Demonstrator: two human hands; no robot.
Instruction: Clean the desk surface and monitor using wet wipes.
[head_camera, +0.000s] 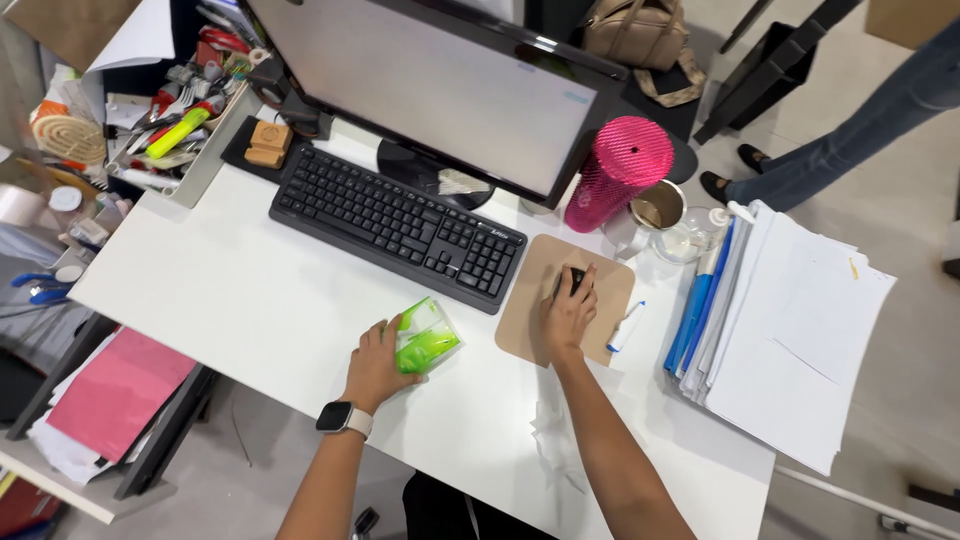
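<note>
Near the front edge of the white desk, left hand rests on a small green packet, fingers curled round its left side, holding it down. Packet lies just near of the black keyboard, left of the tan mouse pad. It looks light, soft and crinkly, likely slippery plastic; best pinched at the edges or cupped from the sides. Right hand sits on the pad, fingers closed narrow over a dark mouse. Monitor stands at the far side; pink bottle and metal cup far right of the pad; paper stack at the right edge.
</note>
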